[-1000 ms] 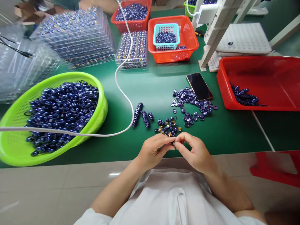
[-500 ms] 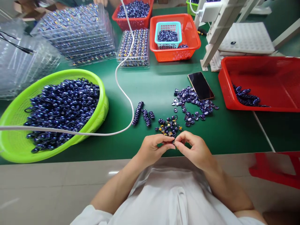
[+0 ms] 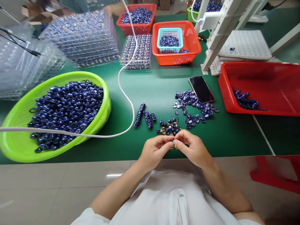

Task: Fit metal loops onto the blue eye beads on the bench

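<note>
Fingertips meeting, my left hand (image 3: pixel 153 151) and my right hand (image 3: pixel 194 150) pinch a tiny piece between them near the table's front edge. A bit of yellow shows below the fingertips; the rest of the piece is hidden. Just beyond my fingers lies a small heap of shiny dark-blue ring-like pieces with yellow parts (image 3: pixel 169 125). To its left are several rows of stacked dark-blue pieces (image 3: pixel 140 115). Loose dark-blue discs (image 3: pixel 191 100) spread to the right, beside a phone (image 3: pixel 201 89).
A lime-green basket (image 3: pixel 106 103) full of dark-blue looped pieces stands left, crossed by a white cable (image 3: pixel 122 84). Clear trays (image 3: pixel 93 47) are stacked behind. Red baskets (image 3: pixel 177 59) stand at the back, a red bin (image 3: pixel 262 72) right, near a metal post (image 3: pixel 217 40). Another person's hand (image 3: pixel 109 9) shows behind the trays.
The view has shifted slightly. My fingertips have closed in a little around the small piece, and more yellow shows beneath them. Things on the table look unmoved.
</note>
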A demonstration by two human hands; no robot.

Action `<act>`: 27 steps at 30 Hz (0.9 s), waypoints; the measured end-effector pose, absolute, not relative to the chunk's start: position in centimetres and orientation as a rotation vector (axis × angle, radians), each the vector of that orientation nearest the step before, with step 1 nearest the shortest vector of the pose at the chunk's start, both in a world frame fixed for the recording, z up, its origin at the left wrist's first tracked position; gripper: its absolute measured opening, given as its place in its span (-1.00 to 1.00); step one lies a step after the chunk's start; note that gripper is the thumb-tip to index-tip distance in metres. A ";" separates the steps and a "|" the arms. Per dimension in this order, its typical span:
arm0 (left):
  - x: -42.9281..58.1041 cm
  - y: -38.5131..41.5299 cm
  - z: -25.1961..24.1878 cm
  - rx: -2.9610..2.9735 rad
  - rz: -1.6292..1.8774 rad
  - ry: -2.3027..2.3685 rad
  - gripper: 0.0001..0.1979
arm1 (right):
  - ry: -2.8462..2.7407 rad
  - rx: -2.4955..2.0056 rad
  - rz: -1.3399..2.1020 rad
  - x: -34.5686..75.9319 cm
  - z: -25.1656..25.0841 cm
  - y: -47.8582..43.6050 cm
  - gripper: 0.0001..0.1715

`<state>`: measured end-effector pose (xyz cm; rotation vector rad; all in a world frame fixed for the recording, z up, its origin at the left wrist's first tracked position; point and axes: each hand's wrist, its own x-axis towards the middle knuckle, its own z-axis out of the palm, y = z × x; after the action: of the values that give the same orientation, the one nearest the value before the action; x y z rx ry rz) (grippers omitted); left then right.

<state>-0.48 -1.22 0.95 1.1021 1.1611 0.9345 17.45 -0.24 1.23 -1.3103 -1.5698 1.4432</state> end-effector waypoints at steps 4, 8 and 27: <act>-0.2 -1.0 1.3 0.806 0.939 1.180 -0.79 | -1.552 -1.257 1.383 18.1 0.0 -1.0 -0.84; -0.1 -0.9 1.3 0.761 0.950 1.183 -0.81 | -1.625 -1.232 1.183 18.9 -1.1 -2.1 -0.84; 0.9 -0.4 0.6 0.736 0.866 1.169 -0.88 | -2.106 -0.939 0.367 18.6 -1.6 -1.8 -0.65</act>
<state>0.86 -0.44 0.57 0.7360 1.1689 0.8660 18.60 -1.76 -1.62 -0.9393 -2.1064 0.3673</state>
